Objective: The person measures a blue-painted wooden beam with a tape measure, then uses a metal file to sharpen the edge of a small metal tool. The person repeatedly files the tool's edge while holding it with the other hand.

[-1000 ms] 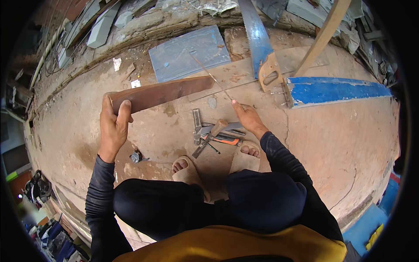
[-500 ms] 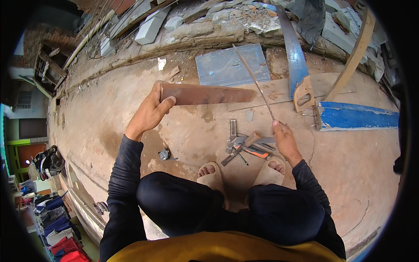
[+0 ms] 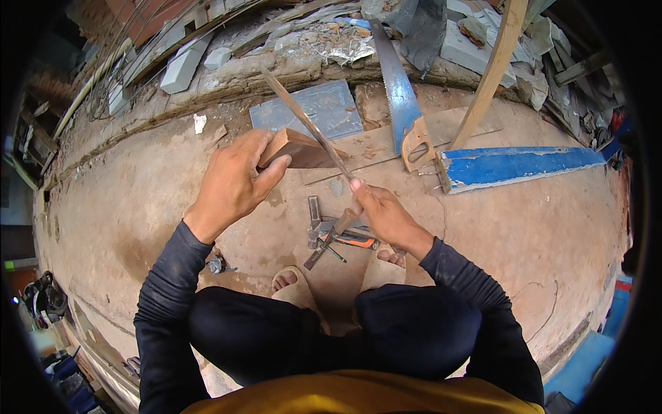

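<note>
Watching the left hand (image 3: pixel 231 181) pinch a brown tapered wooden block (image 3: pixel 308 156) | right hand (image 3: pixel 385 217) pinching a long grey-brown metal-looking strip (image 3: pixel 302 116) | can't tell what's done/left tbh

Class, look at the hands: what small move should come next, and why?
Probably steady the brown wooden board with the left hand before moving the thin strip: that hand alone seems to hold the board, while the strip, held in the right hand, slants across it in this view. Whether they touch is unclear.

The brown block (image 3: pixel 305 152) looks wooden, the saw blade (image 3: pixel 398 86) glossy metal.
</note>
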